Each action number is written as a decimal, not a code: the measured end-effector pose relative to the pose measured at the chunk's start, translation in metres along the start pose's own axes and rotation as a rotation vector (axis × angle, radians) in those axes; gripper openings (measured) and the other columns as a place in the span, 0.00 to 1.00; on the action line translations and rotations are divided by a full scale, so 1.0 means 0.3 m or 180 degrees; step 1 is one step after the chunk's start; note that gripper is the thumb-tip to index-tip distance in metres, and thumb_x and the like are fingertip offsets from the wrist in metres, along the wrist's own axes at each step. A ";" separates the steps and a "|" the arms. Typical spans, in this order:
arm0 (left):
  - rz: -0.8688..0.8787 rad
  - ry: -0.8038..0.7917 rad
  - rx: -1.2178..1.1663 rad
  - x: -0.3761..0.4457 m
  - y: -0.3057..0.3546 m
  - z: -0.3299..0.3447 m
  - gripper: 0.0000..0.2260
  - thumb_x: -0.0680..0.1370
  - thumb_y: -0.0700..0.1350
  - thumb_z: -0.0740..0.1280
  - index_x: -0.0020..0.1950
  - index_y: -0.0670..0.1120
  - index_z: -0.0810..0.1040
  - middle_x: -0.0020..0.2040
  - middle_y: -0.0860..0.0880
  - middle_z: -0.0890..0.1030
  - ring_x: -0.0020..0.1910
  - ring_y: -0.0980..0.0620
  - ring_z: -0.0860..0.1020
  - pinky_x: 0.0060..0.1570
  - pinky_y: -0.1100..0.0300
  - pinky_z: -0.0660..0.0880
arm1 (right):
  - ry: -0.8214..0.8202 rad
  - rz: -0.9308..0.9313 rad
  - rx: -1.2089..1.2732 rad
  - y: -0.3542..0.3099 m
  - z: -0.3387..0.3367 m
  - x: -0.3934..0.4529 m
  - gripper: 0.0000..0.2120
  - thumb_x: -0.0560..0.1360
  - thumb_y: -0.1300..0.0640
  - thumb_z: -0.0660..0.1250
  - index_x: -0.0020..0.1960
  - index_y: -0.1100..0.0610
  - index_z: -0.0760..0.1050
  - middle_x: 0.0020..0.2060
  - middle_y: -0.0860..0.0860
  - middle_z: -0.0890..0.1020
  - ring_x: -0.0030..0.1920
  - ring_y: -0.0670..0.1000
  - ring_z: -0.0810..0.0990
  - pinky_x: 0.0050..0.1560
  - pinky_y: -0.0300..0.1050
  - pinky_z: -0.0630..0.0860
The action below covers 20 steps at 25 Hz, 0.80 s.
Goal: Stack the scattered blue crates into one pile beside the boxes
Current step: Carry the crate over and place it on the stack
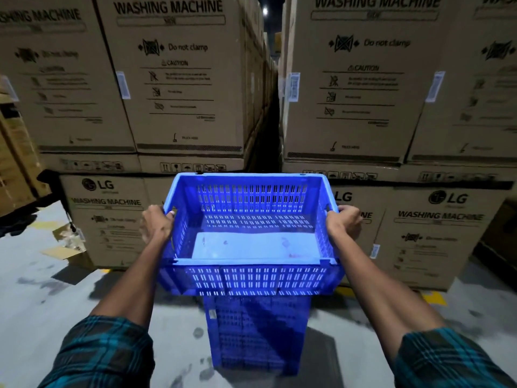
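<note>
- In front of my chest, between both arms, I hold a blue crate (250,236) by its two short sides, open top up.
- My left hand (157,224) is curled over the left rim at the handle slot, fingers wrapped and pinching the plastic edge.
- My right hand (344,222) does the same on the right rim, fingers hooked over the lip and closed on it.
- The crate is level, its slotted walls and slotted floor showing; a pale flat sheet (253,245) lies on the near part of its floor.
- Directly under it stands a pile of blue crates (256,334) on the grey floor (42,298). The held crate's bottom edge sits right at the top of the pile; I cannot tell whether they touch.
- My checked sleeves (106,354) are pushed up past the forearms.
- Just behind the pile rise stacked cardboard boxes (179,77) printed "WASHING MACHINE", "LG" and "Do not clamp", in two blocks with a dark gap (270,113) between them.
- Torn cardboard scraps (65,242) lie on the floor at the left, near the lowest box.
</note>
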State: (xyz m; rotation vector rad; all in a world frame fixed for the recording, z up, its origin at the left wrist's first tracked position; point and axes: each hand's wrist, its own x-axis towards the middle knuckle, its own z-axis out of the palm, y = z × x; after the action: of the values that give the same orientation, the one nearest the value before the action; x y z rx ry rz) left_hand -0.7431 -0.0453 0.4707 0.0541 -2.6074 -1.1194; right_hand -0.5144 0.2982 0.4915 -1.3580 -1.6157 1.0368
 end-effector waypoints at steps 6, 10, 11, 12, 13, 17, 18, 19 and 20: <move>0.0163 -0.0278 -0.0122 0.307 0.066 0.100 0.12 0.76 0.47 0.72 0.53 0.40 0.84 0.50 0.34 0.83 0.50 0.36 0.82 0.46 0.50 0.76 | 0.0291 0.0185 -0.0067 -0.105 0.227 0.033 0.13 0.67 0.58 0.71 0.51 0.51 0.85 0.48 0.56 0.85 0.49 0.61 0.84 0.50 0.49 0.79; 0.0237 -0.0427 -0.0256 0.428 0.123 0.174 0.11 0.76 0.46 0.72 0.55 0.41 0.84 0.52 0.34 0.83 0.52 0.36 0.82 0.48 0.50 0.76 | 0.0487 0.0227 -0.0163 -0.154 0.314 0.090 0.11 0.69 0.60 0.70 0.51 0.53 0.85 0.48 0.57 0.86 0.48 0.61 0.84 0.49 0.49 0.79; 0.0258 -0.0452 -0.0280 0.443 0.135 0.195 0.11 0.76 0.46 0.72 0.55 0.41 0.84 0.52 0.34 0.83 0.52 0.36 0.82 0.49 0.50 0.76 | 0.0510 0.0228 -0.0148 -0.160 0.324 0.107 0.11 0.69 0.60 0.70 0.51 0.53 0.85 0.48 0.57 0.86 0.48 0.61 0.84 0.49 0.49 0.79; 0.0248 -0.0481 -0.0312 0.468 0.144 0.221 0.11 0.76 0.45 0.72 0.55 0.42 0.84 0.52 0.34 0.83 0.53 0.37 0.82 0.50 0.50 0.76 | 0.0531 0.0230 -0.0137 -0.163 0.347 0.128 0.12 0.69 0.60 0.70 0.51 0.53 0.85 0.48 0.57 0.86 0.48 0.61 0.84 0.49 0.49 0.79; 0.0223 -0.0505 -0.0331 0.493 0.150 0.250 0.11 0.76 0.45 0.72 0.56 0.42 0.84 0.52 0.35 0.83 0.53 0.37 0.82 0.50 0.50 0.76 | 0.0547 0.0229 -0.0148 -0.164 0.371 0.148 0.12 0.69 0.60 0.70 0.51 0.53 0.85 0.49 0.58 0.85 0.49 0.61 0.84 0.49 0.48 0.78; 0.0012 -0.0643 -0.0323 0.554 0.191 0.384 0.11 0.76 0.44 0.72 0.56 0.41 0.84 0.52 0.36 0.84 0.50 0.39 0.82 0.41 0.54 0.72 | 0.0529 0.0233 -0.0307 -0.149 0.469 0.248 0.12 0.69 0.60 0.71 0.51 0.53 0.85 0.48 0.58 0.85 0.48 0.61 0.84 0.45 0.46 0.76; -0.0019 -0.0651 -0.0297 0.571 0.205 0.410 0.10 0.76 0.43 0.73 0.56 0.41 0.83 0.51 0.37 0.84 0.49 0.40 0.82 0.41 0.54 0.71 | 0.0518 0.0237 -0.0331 -0.147 0.494 0.281 0.12 0.69 0.60 0.71 0.51 0.52 0.85 0.48 0.57 0.85 0.48 0.61 0.84 0.46 0.47 0.77; -0.0031 -0.0650 -0.0250 0.585 0.221 0.431 0.10 0.76 0.44 0.73 0.56 0.41 0.83 0.51 0.38 0.84 0.47 0.40 0.81 0.40 0.54 0.72 | 0.0516 0.0226 -0.0380 -0.149 0.516 0.314 0.13 0.68 0.60 0.71 0.52 0.51 0.84 0.48 0.57 0.85 0.49 0.61 0.84 0.48 0.48 0.78; -0.0066 -0.0655 -0.0234 0.606 0.238 0.461 0.10 0.75 0.44 0.74 0.55 0.42 0.84 0.50 0.39 0.84 0.46 0.41 0.81 0.40 0.54 0.72 | 0.0511 0.0224 -0.0426 -0.153 0.541 0.354 0.14 0.68 0.60 0.71 0.53 0.50 0.84 0.49 0.56 0.85 0.49 0.61 0.84 0.48 0.48 0.78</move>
State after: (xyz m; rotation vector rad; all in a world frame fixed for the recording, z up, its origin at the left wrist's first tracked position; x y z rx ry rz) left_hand -0.9506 0.0738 0.4790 -0.0532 -2.7461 -1.2894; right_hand -0.6951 0.3814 0.4794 -1.5559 -1.5499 0.8485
